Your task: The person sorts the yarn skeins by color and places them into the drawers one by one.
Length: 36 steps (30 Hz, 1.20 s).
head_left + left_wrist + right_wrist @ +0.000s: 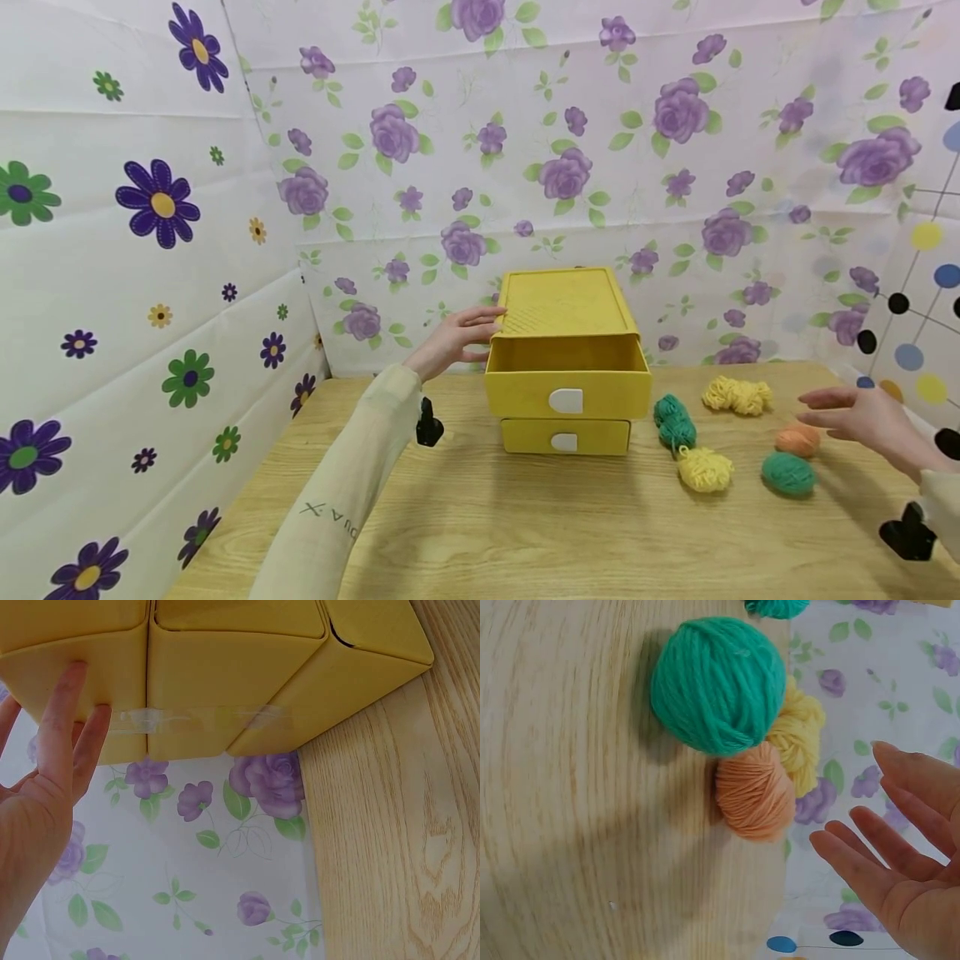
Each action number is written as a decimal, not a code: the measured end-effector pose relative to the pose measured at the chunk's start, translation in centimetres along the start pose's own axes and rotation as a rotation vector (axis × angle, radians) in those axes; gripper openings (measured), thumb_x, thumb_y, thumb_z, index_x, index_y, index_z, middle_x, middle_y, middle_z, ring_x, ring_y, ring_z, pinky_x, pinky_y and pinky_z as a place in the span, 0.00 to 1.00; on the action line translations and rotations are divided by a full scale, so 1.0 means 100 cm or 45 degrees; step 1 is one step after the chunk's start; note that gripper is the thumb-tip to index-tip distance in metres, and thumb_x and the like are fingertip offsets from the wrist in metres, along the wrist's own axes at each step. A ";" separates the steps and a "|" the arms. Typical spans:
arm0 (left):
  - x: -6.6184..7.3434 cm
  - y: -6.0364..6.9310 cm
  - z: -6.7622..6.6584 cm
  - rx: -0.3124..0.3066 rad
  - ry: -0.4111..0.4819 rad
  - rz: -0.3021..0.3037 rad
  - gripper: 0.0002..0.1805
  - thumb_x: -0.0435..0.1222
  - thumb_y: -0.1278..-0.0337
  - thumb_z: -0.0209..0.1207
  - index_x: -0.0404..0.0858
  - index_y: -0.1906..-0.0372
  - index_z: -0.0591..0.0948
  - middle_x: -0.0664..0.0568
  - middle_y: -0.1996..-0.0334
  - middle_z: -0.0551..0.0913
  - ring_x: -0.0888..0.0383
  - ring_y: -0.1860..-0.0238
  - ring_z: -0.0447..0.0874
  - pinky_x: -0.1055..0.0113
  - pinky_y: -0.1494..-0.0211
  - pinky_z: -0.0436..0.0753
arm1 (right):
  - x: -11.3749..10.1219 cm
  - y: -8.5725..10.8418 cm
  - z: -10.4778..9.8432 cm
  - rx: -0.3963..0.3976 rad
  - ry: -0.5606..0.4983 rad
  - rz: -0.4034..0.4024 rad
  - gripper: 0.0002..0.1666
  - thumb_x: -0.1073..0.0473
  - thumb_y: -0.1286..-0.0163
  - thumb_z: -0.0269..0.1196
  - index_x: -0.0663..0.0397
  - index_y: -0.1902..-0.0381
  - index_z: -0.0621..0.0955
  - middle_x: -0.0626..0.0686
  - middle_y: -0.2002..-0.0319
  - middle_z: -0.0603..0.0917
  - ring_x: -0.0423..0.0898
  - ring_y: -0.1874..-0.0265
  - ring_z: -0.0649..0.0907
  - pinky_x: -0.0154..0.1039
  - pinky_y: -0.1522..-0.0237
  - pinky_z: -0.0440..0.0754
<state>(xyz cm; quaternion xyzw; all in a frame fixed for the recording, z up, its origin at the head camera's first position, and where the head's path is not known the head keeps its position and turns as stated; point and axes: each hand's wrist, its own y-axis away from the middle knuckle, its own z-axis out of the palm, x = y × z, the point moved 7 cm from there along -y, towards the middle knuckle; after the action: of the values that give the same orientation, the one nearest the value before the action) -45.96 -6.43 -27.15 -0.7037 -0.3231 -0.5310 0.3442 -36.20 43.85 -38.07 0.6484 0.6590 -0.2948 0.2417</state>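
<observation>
A yellow drawer box (567, 304) stands on the table with its top drawer (525, 396) pulled out. The lower drawer (525, 437) is pushed in. My left hand (453, 340) rests its fingertips against the box's left side, fingers extended; the left wrist view shows them on the yellow wall (225, 682). At the right, my right hand (870, 421) hovers with loose fingers, holding nothing. Nearest to it are an orange yarn ball (798, 439) and a green yarn ball (788, 474). In the right wrist view the hand (900, 862) is apart from the orange ball.
Beside the box lie a dark green yarn skein (675, 422) and a yellow yarn ball (705, 469). A yellow yarn skein (737, 395) sits farther back. Flowered sheets (450, 167) hang behind and left of the wooden table (570, 533). Clear tape (150, 720) crosses the box's side.
</observation>
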 end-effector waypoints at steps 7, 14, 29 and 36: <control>0.000 0.000 0.000 0.007 0.003 -0.004 0.22 0.38 0.37 0.53 0.43 0.38 0.69 0.49 0.43 0.68 0.48 0.48 0.69 0.53 0.53 0.74 | 0.012 -0.001 0.013 -0.103 0.049 0.033 0.47 0.41 0.42 0.62 0.80 0.44 0.64 0.80 0.47 0.62 0.71 0.55 0.71 0.52 0.65 0.77; 0.001 -0.001 0.000 0.000 -0.005 -0.001 0.23 0.38 0.37 0.53 0.43 0.37 0.68 0.50 0.43 0.68 0.48 0.48 0.69 0.53 0.53 0.74 | 0.015 -0.001 0.021 -0.121 0.173 -0.017 0.43 0.43 0.39 0.61 0.79 0.46 0.67 0.82 0.50 0.63 0.71 0.57 0.71 0.51 0.67 0.76; -0.001 0.000 0.000 0.006 -0.018 -0.005 0.23 0.40 0.37 0.53 0.43 0.37 0.68 0.50 0.42 0.68 0.48 0.47 0.70 0.54 0.53 0.75 | 0.023 -0.008 0.029 -0.095 0.301 -0.078 0.37 0.46 0.43 0.65 0.78 0.52 0.72 0.79 0.58 0.70 0.72 0.60 0.72 0.55 0.67 0.73; 0.006 0.004 0.003 -0.035 -0.017 -0.010 0.24 0.39 0.36 0.51 0.40 0.36 0.65 0.47 0.40 0.65 0.47 0.46 0.68 0.54 0.52 0.74 | 0.033 -0.008 0.027 -0.065 0.170 -0.004 0.41 0.43 0.44 0.65 0.78 0.52 0.72 0.75 0.59 0.73 0.66 0.62 0.74 0.48 0.69 0.76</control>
<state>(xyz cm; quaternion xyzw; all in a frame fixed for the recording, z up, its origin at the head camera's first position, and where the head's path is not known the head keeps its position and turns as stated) -45.31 -6.33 -26.73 -0.7107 -0.3207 -0.5320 0.3302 -37.32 44.32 -42.23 0.6592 0.6819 -0.2343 0.2133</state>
